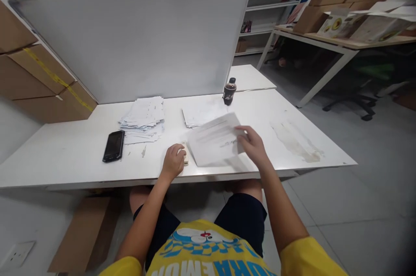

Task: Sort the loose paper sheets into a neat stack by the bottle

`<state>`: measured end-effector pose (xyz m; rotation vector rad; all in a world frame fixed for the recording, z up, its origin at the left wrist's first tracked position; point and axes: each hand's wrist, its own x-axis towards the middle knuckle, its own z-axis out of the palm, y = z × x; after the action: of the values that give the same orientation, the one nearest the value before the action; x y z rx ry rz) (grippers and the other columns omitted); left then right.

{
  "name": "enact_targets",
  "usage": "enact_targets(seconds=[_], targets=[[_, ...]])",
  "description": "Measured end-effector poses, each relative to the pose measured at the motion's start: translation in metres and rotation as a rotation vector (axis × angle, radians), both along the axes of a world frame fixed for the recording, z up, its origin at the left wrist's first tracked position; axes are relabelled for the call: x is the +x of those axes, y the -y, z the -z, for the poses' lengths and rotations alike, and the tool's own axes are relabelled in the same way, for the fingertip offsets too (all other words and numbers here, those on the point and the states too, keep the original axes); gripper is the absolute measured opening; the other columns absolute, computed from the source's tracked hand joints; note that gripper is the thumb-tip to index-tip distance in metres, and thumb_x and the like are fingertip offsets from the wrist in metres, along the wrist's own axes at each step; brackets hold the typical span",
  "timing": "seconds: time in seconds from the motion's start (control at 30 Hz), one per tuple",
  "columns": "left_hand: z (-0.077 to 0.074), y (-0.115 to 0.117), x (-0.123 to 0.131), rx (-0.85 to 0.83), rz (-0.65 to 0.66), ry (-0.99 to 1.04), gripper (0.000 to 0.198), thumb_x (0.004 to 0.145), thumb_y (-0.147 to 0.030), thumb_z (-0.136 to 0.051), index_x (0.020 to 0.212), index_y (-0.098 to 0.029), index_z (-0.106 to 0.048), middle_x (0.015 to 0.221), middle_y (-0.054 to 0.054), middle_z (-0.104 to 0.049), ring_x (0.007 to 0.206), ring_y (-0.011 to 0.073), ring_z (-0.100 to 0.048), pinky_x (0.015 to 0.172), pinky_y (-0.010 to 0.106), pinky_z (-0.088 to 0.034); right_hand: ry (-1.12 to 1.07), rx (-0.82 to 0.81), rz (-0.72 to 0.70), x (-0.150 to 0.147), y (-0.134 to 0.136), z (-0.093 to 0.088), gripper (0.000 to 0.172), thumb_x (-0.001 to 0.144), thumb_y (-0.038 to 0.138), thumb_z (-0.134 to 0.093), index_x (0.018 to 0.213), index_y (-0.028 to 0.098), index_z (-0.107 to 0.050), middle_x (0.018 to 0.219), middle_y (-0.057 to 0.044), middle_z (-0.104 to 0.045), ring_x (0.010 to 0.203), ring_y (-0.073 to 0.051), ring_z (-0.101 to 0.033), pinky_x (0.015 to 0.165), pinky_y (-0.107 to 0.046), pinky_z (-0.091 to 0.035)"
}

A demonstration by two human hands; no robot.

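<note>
My right hand (253,148) pinches the right edge of a printed paper sheet (214,139), which is tilted up off the desk and slightly blurred. Close to the sheet's left side, my left hand (174,161) curls over a small cream-coloured object (186,154) on the desktop; the fingers cover most of it, so its kind is unclear. Behind the raised sheet lies a low pile of papers (201,113), partly covered by it. A taller, uneven stack of papers (144,113) sits to the left, beyond my left hand.
A black phone (113,146) lies left of the taller stack. One dark drink bottle (229,92) stands near the whiteboard (139,42) along the desk's back. Cardboard boxes (52,89) are piled at the left, and a brownish stain (297,141) marks the desk's right side.
</note>
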<state>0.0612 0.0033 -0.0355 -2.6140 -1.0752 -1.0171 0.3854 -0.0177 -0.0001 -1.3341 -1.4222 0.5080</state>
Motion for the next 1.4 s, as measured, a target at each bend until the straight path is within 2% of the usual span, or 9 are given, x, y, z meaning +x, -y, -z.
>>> enact_targets(seconds=[0.1, 0.33, 0.5, 0.6, 0.77, 0.93, 1.07, 1.23, 1.4], targets=[[0.004, -0.003, 0.002, -0.079, -0.059, 0.104, 0.016, 0.088, -0.01, -0.041, 0.091, -0.02, -0.053, 0.115, 0.013, -0.061, 0.117, 0.0259, -0.053, 0.097, 0.044, -0.046, -0.064, -0.057, 0.164, 0.006, -0.059, 0.002, 0.04, 0.077, 0.025, -0.049, 0.116, 0.022, -0.059, 0.112, -0.006, -0.063, 0.088, -0.021, -0.058, 0.084, -0.038, -0.048], [0.009, -0.005, 0.005, -0.22, -0.081, 0.153, 0.008, 0.093, -0.022, -0.043, 0.097, -0.019, -0.05, 0.117, 0.014, -0.06, 0.115, 0.0258, -0.054, 0.097, 0.045, -0.048, -0.024, -0.179, 0.27, -0.002, -0.162, 0.028, 0.036, 0.068, 0.016, -0.051, 0.103, 0.018, -0.06, 0.123, -0.016, -0.056, 0.116, -0.03, -0.044, 0.105, -0.05, -0.032], [0.008, -0.004, 0.006, -0.314, -0.104, 0.147, 0.016, 0.095, -0.026, -0.041, 0.102, -0.018, -0.054, 0.118, 0.015, -0.061, 0.115, 0.0261, -0.055, 0.096, 0.046, -0.048, 0.004, -0.176, 0.301, -0.018, -0.177, 0.028, 0.036, 0.068, 0.021, -0.059, 0.103, 0.023, -0.062, 0.145, -0.013, -0.04, 0.137, -0.04, -0.023, 0.11, -0.065, -0.015], [0.008, -0.004, 0.008, -0.38, -0.103, 0.124, 0.025, 0.096, -0.029, -0.041, 0.111, -0.016, -0.056, 0.125, 0.016, -0.059, 0.121, 0.0265, -0.053, 0.102, 0.045, -0.045, 0.063, -0.098, 0.155, -0.047, -0.182, 0.02, 0.037, 0.074, 0.025, -0.056, 0.11, 0.022, -0.062, 0.147, -0.013, -0.04, 0.141, -0.037, -0.024, 0.112, -0.064, -0.017], [0.008, -0.007, 0.009, -0.526, -0.087, 0.092, 0.041, 0.095, -0.034, -0.043, 0.132, -0.019, -0.051, 0.141, 0.013, -0.053, 0.132, 0.0259, -0.048, 0.109, 0.045, -0.039, 0.172, -0.035, -0.212, -0.147, -0.2, 0.01, 0.037, 0.079, 0.027, -0.055, 0.114, 0.02, -0.064, 0.134, -0.011, -0.058, 0.128, -0.026, -0.048, 0.113, -0.046, -0.033], [0.012, -0.014, 0.005, -0.632, -0.06, 0.143, 0.045, 0.088, -0.026, -0.049, 0.133, -0.019, -0.054, 0.142, 0.012, -0.054, 0.135, 0.0254, -0.046, 0.112, 0.044, -0.036, 0.443, -0.131, -0.544, -0.261, -0.215, 0.008, 0.047, 0.084, 0.033, -0.057, 0.128, 0.016, -0.057, 0.149, -0.013, -0.046, 0.141, -0.03, -0.035, 0.117, -0.045, -0.026], [0.016, -0.017, 0.001, -0.645, -0.006, 0.197, 0.042, 0.08, -0.018, -0.052, 0.12, -0.017, -0.064, 0.133, 0.012, -0.062, 0.126, 0.0264, -0.054, 0.108, 0.042, -0.041, 0.434, -0.299, -0.516, -0.298, -0.227, 0.013, 0.044, 0.088, 0.042, -0.056, 0.124, 0.015, -0.059, 0.15, -0.016, -0.044, 0.144, -0.032, -0.03, 0.117, -0.043, -0.024], [0.015, -0.017, 0.0, -0.61, 0.04, 0.232, 0.041, 0.075, -0.017, -0.051, 0.113, -0.015, -0.066, 0.12, 0.011, -0.068, 0.113, 0.0266, -0.062, 0.101, 0.039, -0.046, 0.328, -0.408, -0.31, -0.282, -0.241, 0.024, 0.046, 0.096, 0.046, -0.037, 0.115, 0.011, -0.059, 0.126, -0.025, -0.06, 0.127, -0.036, -0.049, 0.107, -0.05, -0.035], [0.011, -0.015, 0.002, -0.611, 0.04, 0.245, 0.041, 0.074, -0.017, -0.051, 0.113, -0.017, -0.065, 0.119, 0.011, -0.068, 0.111, 0.0273, -0.062, 0.1, 0.04, -0.047, 0.165, -0.479, -0.142, -0.266, -0.245, 0.039, 0.063, 0.08, 0.036, -0.065, 0.132, 0.005, -0.046, 0.124, -0.027, -0.058, 0.113, -0.037, -0.056, 0.092, -0.049, -0.047]])
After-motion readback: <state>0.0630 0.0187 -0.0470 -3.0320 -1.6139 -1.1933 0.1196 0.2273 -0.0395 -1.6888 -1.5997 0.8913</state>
